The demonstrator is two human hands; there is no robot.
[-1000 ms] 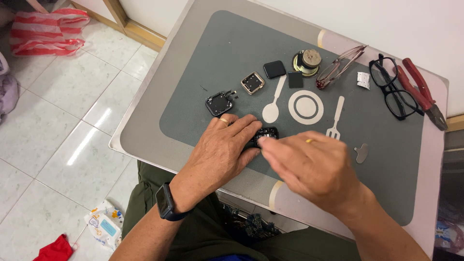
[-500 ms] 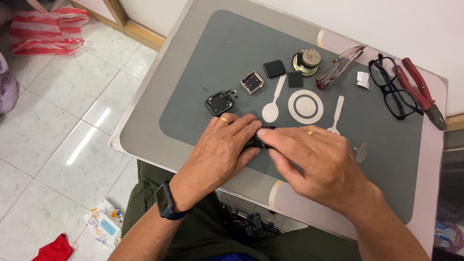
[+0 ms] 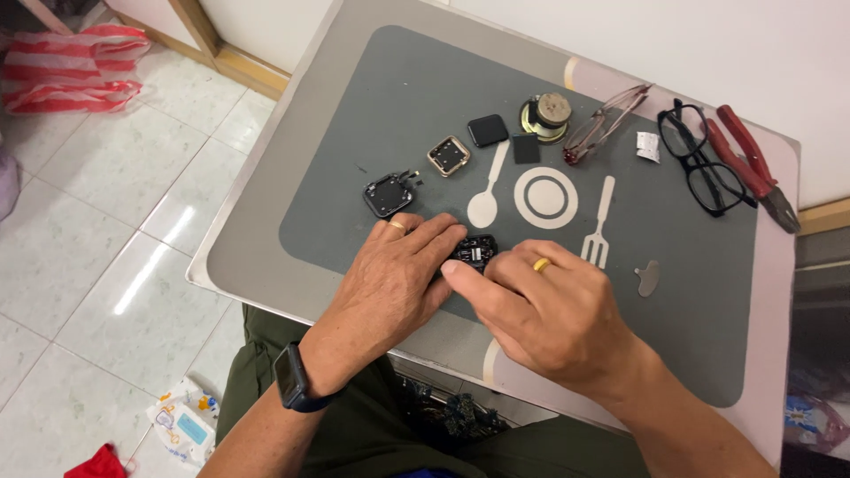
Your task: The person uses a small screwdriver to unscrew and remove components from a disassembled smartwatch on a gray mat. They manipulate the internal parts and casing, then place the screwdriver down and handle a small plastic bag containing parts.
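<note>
Hands: my left hand (image 3: 390,274) and my right hand (image 3: 549,310) meet at the near edge of the mat (image 3: 372,115), a small module (image 3: 475,251) between their fingertips.
Mat: it lies on the counter (image 3: 266,204).
Behind my left hand: an open square casing (image 3: 388,194); farther back a square frame (image 3: 448,156) and a flat square piece (image 3: 488,130).
Far middle: a round speaker (image 3: 544,115), folded glasses (image 3: 606,124) to its right.
Far right: open glasses (image 3: 704,168), pliers (image 3: 753,164) just beside them.
Right of my right hand: a small metal tab (image 3: 647,278).
</note>
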